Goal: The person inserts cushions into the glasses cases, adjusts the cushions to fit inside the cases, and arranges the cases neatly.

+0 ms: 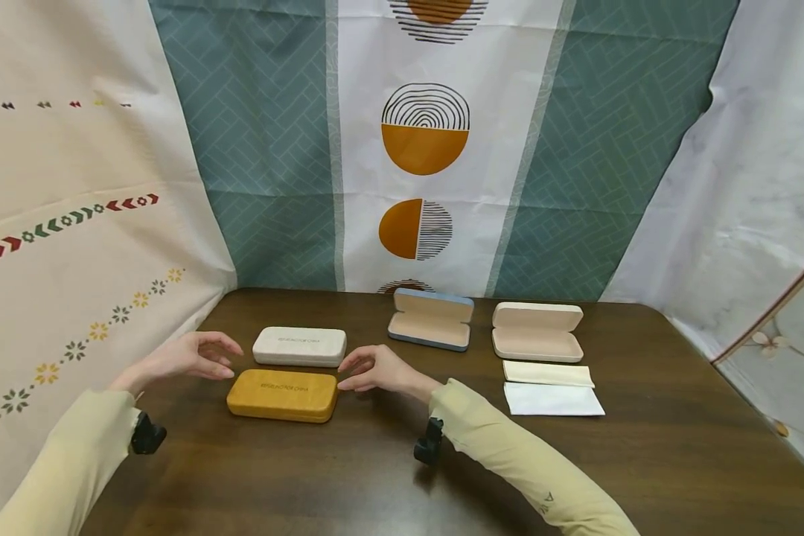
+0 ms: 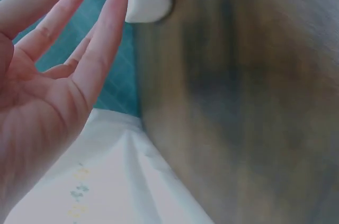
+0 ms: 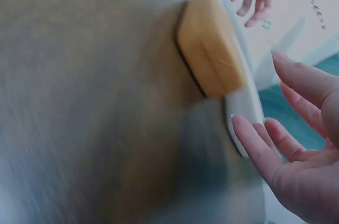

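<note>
A mustard-yellow glasses case (image 1: 281, 398), closed and lettered on its lid, lies on the table between the two hands. Just behind it sits a closed white glasses case (image 1: 299, 347). My left hand (image 1: 190, 357) hovers off the yellow case's left end, fingers loosely bent and holding nothing. Off the other end is my right hand (image 1: 382, 370), its fingers relaxed and parted, close to both cases. In the right wrist view a gap shows between those fingers (image 3: 259, 150) and the yellow case (image 3: 209, 44).
At the back of the brown table (image 1: 375, 476) stand an open blue glasses case (image 1: 429, 331) and an open cream one (image 1: 537, 342). In front of the cream case lie a folded cream cloth (image 1: 548, 373) and a white cloth (image 1: 552, 400). Patterned curtains (image 1: 275, 149) hang behind.
</note>
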`<state>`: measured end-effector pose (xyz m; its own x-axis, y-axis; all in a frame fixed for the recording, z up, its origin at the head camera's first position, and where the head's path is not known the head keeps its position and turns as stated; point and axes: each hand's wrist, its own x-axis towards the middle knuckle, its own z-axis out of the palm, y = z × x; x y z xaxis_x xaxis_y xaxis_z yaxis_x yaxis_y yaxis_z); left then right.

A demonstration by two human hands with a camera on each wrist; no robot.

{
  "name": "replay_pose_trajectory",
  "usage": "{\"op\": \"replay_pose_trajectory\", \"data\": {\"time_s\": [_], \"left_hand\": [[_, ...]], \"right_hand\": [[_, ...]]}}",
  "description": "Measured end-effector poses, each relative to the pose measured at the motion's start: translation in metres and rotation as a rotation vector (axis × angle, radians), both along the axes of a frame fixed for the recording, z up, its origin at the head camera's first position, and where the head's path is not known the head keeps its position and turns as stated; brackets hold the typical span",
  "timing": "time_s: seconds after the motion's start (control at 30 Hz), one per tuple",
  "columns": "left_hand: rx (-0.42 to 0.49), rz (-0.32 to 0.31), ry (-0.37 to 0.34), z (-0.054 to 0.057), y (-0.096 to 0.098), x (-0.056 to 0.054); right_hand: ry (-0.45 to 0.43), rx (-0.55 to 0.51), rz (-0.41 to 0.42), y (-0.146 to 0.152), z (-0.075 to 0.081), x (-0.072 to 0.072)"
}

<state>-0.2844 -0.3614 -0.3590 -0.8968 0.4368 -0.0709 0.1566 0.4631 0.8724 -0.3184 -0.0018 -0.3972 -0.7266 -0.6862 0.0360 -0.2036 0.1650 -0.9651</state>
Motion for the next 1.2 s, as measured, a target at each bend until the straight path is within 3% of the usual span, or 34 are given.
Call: {"op": "replay_pose_trajectory", "data": {"time_s": [0.2,0.3,0.43,0.53,0.9,1.07,1.2], "left_hand": [[0.011,0.002,0.026,0.014,0.026,-0.013],[0.003,-0.031,0.039,0.018,0.046,-0.022],[-0.035,-0.100,0.121,0.022,0.073,-0.035],[-0.015,-0.138,0.155,0.024,0.098,-0.042],[0.167,-0.233,0.071,0.024,0.206,-0.056],[0.220,-0.296,0.083,0.026,0.249,-0.058],[0.269,-0.317,0.080,0.018,0.286,-0.058]], "right_hand": [[-0.019,-0.062,-0.026,0.032,0.014,-0.011],[-0.016,-0.089,-0.042,0.048,0.018,-0.015],[-0.036,-0.121,-0.076,0.070,0.020,-0.019],[-0.040,-0.133,-0.105,0.086,0.022,-0.020],[0.008,-0.134,-0.223,0.150,0.035,-0.020],[0.006,-0.105,-0.257,0.181,0.036,-0.018],[0.007,-0.074,-0.301,0.208,0.036,-0.015]]}}
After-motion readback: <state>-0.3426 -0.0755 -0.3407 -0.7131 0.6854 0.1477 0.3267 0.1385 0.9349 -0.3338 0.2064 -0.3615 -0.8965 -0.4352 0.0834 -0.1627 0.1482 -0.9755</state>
